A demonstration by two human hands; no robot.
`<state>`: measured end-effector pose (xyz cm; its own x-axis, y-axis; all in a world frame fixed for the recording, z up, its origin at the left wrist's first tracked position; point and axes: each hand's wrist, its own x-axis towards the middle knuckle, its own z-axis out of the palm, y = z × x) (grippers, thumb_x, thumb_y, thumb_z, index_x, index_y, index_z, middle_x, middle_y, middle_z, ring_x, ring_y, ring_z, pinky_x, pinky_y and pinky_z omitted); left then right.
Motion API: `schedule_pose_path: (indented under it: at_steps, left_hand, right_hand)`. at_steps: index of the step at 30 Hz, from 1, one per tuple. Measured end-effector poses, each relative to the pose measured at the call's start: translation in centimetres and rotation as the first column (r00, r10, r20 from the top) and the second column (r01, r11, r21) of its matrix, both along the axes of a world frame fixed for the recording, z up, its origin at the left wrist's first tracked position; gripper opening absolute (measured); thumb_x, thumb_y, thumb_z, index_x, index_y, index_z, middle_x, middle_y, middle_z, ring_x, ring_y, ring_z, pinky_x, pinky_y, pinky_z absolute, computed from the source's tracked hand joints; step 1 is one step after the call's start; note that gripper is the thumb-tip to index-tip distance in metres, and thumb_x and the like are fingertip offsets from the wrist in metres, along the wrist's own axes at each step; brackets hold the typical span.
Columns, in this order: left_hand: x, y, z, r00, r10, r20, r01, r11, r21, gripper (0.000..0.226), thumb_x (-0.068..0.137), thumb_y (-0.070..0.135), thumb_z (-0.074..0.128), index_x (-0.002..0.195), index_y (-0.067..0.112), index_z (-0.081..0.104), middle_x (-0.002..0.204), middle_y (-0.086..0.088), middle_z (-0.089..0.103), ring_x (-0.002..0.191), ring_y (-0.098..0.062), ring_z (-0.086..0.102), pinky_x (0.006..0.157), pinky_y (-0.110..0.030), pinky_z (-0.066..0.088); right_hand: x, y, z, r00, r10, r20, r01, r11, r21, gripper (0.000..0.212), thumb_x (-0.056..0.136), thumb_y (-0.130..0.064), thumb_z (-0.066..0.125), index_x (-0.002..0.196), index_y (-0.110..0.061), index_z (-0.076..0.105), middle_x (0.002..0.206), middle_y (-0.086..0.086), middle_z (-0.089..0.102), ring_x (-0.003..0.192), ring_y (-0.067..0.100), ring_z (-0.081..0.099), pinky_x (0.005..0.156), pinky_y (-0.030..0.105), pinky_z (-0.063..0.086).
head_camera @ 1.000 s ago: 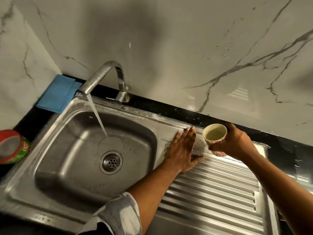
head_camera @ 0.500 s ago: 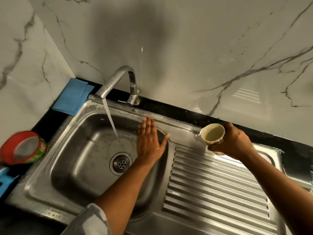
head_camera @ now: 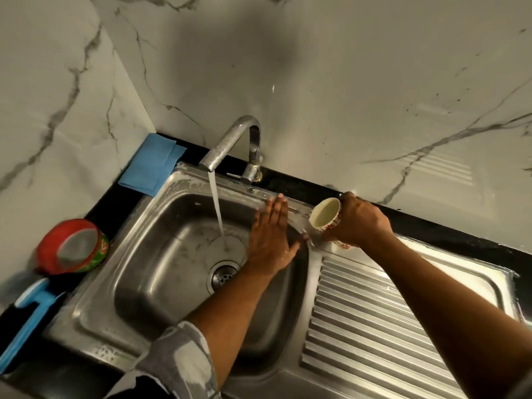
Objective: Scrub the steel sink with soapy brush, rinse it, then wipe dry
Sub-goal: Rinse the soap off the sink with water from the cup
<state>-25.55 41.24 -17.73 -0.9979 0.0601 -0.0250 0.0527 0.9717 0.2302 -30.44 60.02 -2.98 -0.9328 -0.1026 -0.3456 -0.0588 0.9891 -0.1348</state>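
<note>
The steel sink (head_camera: 161,286) fills the lower middle, with a round drain (head_camera: 223,276) in its basin. Water runs from the chrome tap (head_camera: 230,142) into the basin. My left hand (head_camera: 269,240) lies flat with fingers together against the basin's back right wall and rim, holding nothing. My right hand (head_camera: 357,221) grips a small white cup (head_camera: 325,217) with red flowers, tilted towards the sink's back rim. A blue-handled brush (head_camera: 27,326) lies on the black counter at the far left, partly cut off.
A ribbed steel draining board (head_camera: 374,326) extends to the right of the basin. A folded blue cloth (head_camera: 152,165) lies in the back left corner. A red and green round tub (head_camera: 73,247) stands left of the sink. Marble wall (head_camera: 345,82) rises behind.
My left hand has slid left from the draining board's top to the basin's back right rim. The cup has tipped over more towards the rim. The camera has shifted, bringing more of the left counter into view.
</note>
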Motion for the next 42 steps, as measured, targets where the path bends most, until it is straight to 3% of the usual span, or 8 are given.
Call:
schedule_pose_path:
  at_steps: [5, 10, 18, 23, 29, 32, 35, 42]
  left_hand:
    - [-0.2, -3.4, 1.0, 0.978, 0.206, 0.043, -0.207, 0.978, 0.033, 0.110, 0.093, 0.089, 0.004, 0.168, 0.009, -0.006, 0.177, -0.012, -0.011, 0.162, -0.029, -0.016, 0.132, -0.053, -0.001]
    - [0.1, -1.0, 1.4, 0.991, -0.119, -0.054, 0.125, 0.984, 0.130, 0.114, 0.093, 0.085, 0.035, 0.169, 0.011, -0.004, 0.177, -0.011, -0.009, 0.164, -0.029, -0.008, 0.132, -0.054, 0.010]
    - [-0.4, -7.5, 0.5, 0.984, 0.176, 0.027, -0.178, 0.973, 0.143, 0.118, 0.091, 0.069, 0.064, 0.169, 0.018, -0.009, 0.177, -0.006, -0.010, 0.163, -0.028, -0.005, 0.129, -0.058, 0.021]
    - [1.0, -10.8, -0.5, 0.977, 0.211, 0.003, -0.210, 0.972, 0.105, 0.120, 0.090, 0.066, 0.068, 0.169, 0.013, -0.005, 0.177, -0.017, 0.001, 0.162, -0.039, 0.011, 0.126, -0.059, 0.028]
    - [5.0, -13.3, -1.8, 0.999, 0.046, -0.018, -0.044, 0.994, 0.097, 0.124, 0.092, 0.071, 0.061, 0.165, 0.018, -0.024, 0.174, -0.012, -0.023, 0.164, -0.031, -0.007, 0.132, -0.049, 0.013]
    - [5.7, -15.4, -2.5, 0.994, -0.068, -0.085, 0.072, 0.996, 0.047, 0.119, 0.093, 0.068, 0.061, 0.168, 0.015, -0.015, 0.172, -0.005, -0.033, 0.163, -0.026, -0.017, 0.132, -0.051, 0.011]
    - [4.5, -16.8, -1.8, 0.991, -0.133, -0.030, 0.134, 0.991, 0.017, 0.122, 0.094, 0.067, 0.058, 0.162, 0.017, -0.030, 0.165, -0.002, -0.044, 0.162, -0.028, -0.020, 0.133, -0.052, 0.010]
    - [-0.6, -16.1, -0.2, 0.928, -0.349, -0.132, 0.338, 0.936, -0.102, 0.126, 0.086, 0.051, 0.078, 0.169, 0.012, -0.008, 0.177, -0.012, -0.010, 0.164, -0.032, -0.009, 0.131, -0.054, 0.011]
  right_hand:
    - [0.5, -2.4, -0.7, 0.999, -0.027, -0.023, 0.025, 0.996, -0.087, 0.104, 0.054, -0.069, 0.090, 0.135, -0.022, 0.046, 0.123, 0.003, 0.067, 0.110, 0.026, 0.065, 0.088, 0.043, 0.058]
    - [0.7, -3.3, -0.2, 0.999, -0.046, -0.025, 0.045, 0.998, -0.036, 0.108, 0.051, -0.076, 0.087, 0.135, -0.021, 0.046, 0.120, 0.004, 0.067, 0.108, 0.027, 0.066, 0.083, 0.041, 0.058]
    - [-0.7, -9.6, 0.5, 0.999, 0.017, -0.047, -0.015, 0.999, 0.045, 0.101, 0.060, -0.064, 0.089, 0.138, -0.019, 0.045, 0.123, 0.004, 0.065, 0.112, 0.028, 0.065, 0.085, 0.040, 0.056]
    - [0.1, -11.3, -0.3, 0.996, -0.082, -0.038, 0.079, 0.994, -0.081, 0.101, 0.059, -0.059, 0.091, 0.139, -0.018, 0.044, 0.126, 0.006, 0.063, 0.115, 0.029, 0.063, 0.088, 0.040, 0.055]
    - [3.0, -8.8, -1.1, 0.981, -0.190, -0.049, 0.171, 0.949, -0.264, 0.101, 0.056, -0.055, 0.095, 0.137, -0.019, 0.047, 0.128, 0.006, 0.065, 0.117, 0.027, 0.062, 0.091, 0.038, 0.051]
    - [3.7, -7.8, -1.0, 0.977, -0.203, -0.069, 0.181, 0.954, -0.238, 0.099, 0.057, -0.053, 0.095, 0.136, -0.016, 0.049, 0.126, 0.008, 0.067, 0.115, 0.030, 0.063, 0.087, 0.036, 0.050]
    - [3.2, -7.6, -0.6, 0.983, -0.168, -0.069, 0.159, 0.980, -0.122, 0.097, 0.060, -0.055, 0.093, 0.137, -0.018, 0.048, 0.127, 0.008, 0.066, 0.116, 0.031, 0.063, 0.089, 0.039, 0.050]
    - [-0.2, -12.8, 0.3, 0.991, -0.073, -0.115, 0.088, 0.987, 0.133, 0.099, 0.056, -0.070, 0.087, 0.133, -0.024, 0.046, 0.114, 0.003, 0.067, 0.105, 0.029, 0.066, 0.080, 0.042, 0.059]
